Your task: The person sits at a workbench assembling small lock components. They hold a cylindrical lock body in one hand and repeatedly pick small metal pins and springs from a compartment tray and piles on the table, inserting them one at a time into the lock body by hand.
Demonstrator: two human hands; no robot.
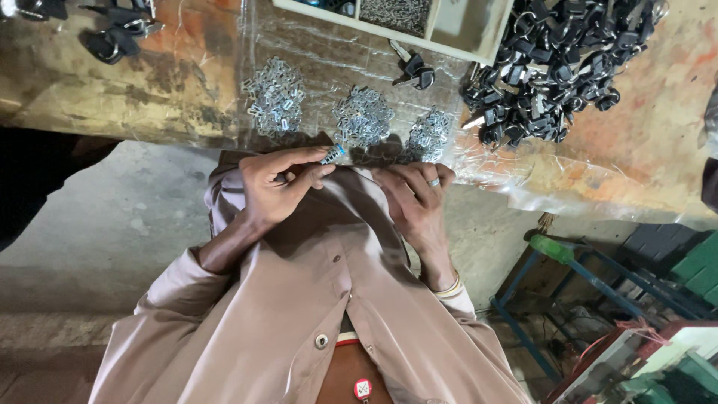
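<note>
Small blue-tipped part (333, 154) is pinched between thumb and fingertips of the left hand (280, 187), at the near tabletop (187, 82) edge, close to the body for fine handling. The right hand (415, 198) lies curled alongside; whether its grip holds anything cannot be told. Three heaps of metal clips (363, 116) sit just beyond, with black-headed keys (553, 67) toward the far right corner.

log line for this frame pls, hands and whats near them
left hand: pinches small blue-tipped part | right hand: at bench edge, grip unclear | near: three piles of metal clips, black keys
</note>
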